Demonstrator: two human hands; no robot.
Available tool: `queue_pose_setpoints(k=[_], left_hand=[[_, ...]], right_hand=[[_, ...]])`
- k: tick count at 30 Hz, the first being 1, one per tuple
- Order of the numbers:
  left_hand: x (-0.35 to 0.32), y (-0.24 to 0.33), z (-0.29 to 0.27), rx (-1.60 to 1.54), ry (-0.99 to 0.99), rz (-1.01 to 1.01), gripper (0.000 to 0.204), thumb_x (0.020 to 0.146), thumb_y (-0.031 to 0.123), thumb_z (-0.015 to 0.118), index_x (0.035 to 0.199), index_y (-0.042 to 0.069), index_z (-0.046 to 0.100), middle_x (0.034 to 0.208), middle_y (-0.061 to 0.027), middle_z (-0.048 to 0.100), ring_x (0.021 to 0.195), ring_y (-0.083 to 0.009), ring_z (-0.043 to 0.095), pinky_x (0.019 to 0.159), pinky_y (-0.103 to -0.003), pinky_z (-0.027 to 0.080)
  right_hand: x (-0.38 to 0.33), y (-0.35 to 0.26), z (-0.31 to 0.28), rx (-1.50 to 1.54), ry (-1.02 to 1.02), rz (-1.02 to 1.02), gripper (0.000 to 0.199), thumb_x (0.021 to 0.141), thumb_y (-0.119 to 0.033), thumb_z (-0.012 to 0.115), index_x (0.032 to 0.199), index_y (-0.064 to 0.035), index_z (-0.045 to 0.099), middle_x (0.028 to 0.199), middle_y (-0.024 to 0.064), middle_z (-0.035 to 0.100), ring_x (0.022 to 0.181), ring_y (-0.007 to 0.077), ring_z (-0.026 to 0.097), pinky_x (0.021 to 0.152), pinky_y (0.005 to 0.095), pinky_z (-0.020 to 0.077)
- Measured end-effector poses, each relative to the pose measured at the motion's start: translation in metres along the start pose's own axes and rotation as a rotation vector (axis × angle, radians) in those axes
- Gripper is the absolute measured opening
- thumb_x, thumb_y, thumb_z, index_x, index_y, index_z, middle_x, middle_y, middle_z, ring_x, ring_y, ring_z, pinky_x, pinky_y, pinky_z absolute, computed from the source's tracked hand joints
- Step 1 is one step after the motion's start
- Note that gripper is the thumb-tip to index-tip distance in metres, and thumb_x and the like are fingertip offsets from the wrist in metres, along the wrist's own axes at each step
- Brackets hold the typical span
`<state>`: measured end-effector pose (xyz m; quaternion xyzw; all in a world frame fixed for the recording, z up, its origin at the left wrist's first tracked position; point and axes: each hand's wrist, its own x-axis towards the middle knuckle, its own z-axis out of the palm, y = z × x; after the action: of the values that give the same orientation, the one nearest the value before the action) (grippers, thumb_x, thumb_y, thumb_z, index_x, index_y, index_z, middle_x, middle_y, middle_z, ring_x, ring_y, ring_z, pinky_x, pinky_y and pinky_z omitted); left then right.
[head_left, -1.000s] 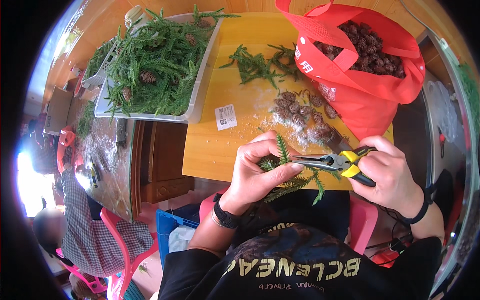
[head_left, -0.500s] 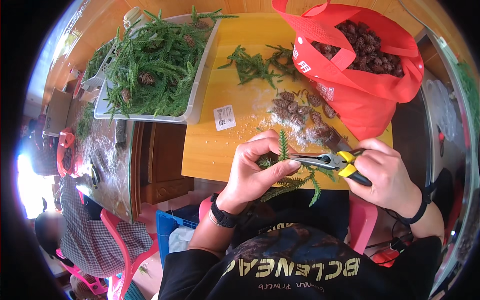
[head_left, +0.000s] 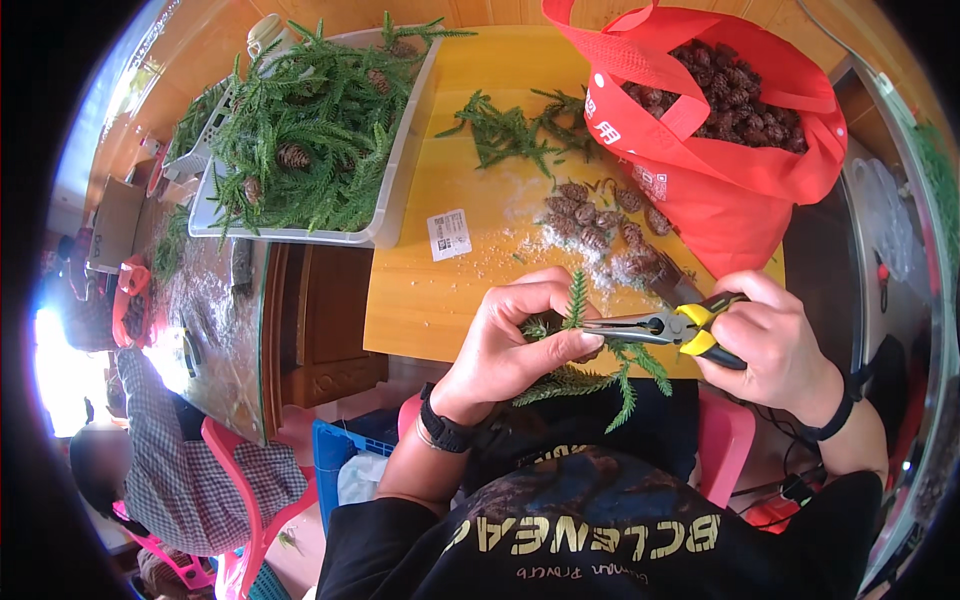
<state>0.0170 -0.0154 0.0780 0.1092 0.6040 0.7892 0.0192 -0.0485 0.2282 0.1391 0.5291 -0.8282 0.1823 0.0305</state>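
Green needles fill the middle of the scene: the person's left hand (head_left: 510,345) holds a conifer sprig (head_left: 578,345) just off the near edge of the yellow wooden worktop (head_left: 480,270), above the lap. The left grip is clenched around the sprig, thumb and fingers pinching the stem, with one small shoot standing upright above the fingers and longer fronds hanging below toward the dark shirt. A black watch (head_left: 445,428) sits on that wrist.

The right hand (head_left: 775,345) is closed around the yellow-and-black handles of a pair of pliers (head_left: 655,327). The metal nose points left and meets the sprig just beside the left thumb; whether the nose is shut on the stem cannot be told. A black band circles the right wrist.

On the worktop beyond the hands lies a small cluster of brown pine cones (head_left: 600,225) amid pale crumbs, with a white paper label (head_left: 449,234) just to its left. Farther back rests a loose pile of cut green twigs (head_left: 515,130). A red fabric bag (head_left: 720,150), open and full of more cones, stands at the right of the worktop. At the left, a pale plastic tray (head_left: 400,195) is heaped with green branches and a few cones. Another person in a checked shirt (head_left: 175,470) sits at the lower left.
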Motion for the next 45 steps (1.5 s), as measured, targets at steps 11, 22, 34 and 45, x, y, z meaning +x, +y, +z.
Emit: queue_pose_setpoints(k=[11, 22, 34, 45], left_hand=[[0.002, 0.000, 0.005, 0.203, 0.088, 0.098, 0.014, 0.069, 0.005, 0.074, 0.077, 0.000, 0.063, 0.075, -0.0035, 0.059, 0.070, -0.0098, 0.053, 0.063, -0.023, 0.041], [-0.001, -0.004, 0.010, 0.372, 0.201, 0.236, 0.026, 0.062, 0.012, 0.080, 0.076, 0.002, 0.060, 0.070, -0.0037, 0.060, 0.062, -0.0106, 0.056, 0.057, -0.024, 0.043], [-0.005, -0.006, 0.008, 0.249, 0.160, 0.154, 0.022, 0.066, 0.010, 0.077, 0.076, 0.001, 0.060, 0.072, -0.0029, 0.059, 0.065, -0.0082, 0.053, 0.059, -0.022, 0.042], [-0.005, -0.006, 0.004, 0.013, 0.043, -0.077, 0.032, 0.069, 0.007, 0.075, 0.095, 0.002, 0.057, 0.086, -0.0015, 0.060, 0.077, -0.0069, 0.054, 0.070, -0.021, 0.044]], right_hand=[[0.000, 0.004, -0.003, 0.190, 0.009, 0.084, 0.023, 0.061, -0.009, 0.070, 0.065, -0.0009, 0.049, 0.066, 0.0127, 0.055, 0.084, 0.0330, 0.058, 0.067, 0.0379, 0.0468], [-0.002, 0.007, 0.000, 0.026, 0.102, 0.007, 0.025, 0.057, -0.008, 0.070, 0.062, -0.0018, 0.047, 0.067, 0.0115, 0.052, 0.091, 0.0352, 0.056, 0.068, 0.0402, 0.0460], [-0.006, 0.007, 0.000, 0.015, 0.004, 0.026, 0.023, 0.058, -0.013, 0.071, 0.067, -0.0028, 0.053, 0.071, 0.0097, 0.057, 0.085, 0.0282, 0.057, 0.069, 0.0348, 0.0481], [-0.011, 0.008, 0.002, 0.142, -0.013, 0.076, 0.019, 0.062, -0.009, 0.068, 0.065, -0.0014, 0.051, 0.064, 0.0125, 0.055, 0.076, 0.0300, 0.058, 0.064, 0.0349, 0.0481]])
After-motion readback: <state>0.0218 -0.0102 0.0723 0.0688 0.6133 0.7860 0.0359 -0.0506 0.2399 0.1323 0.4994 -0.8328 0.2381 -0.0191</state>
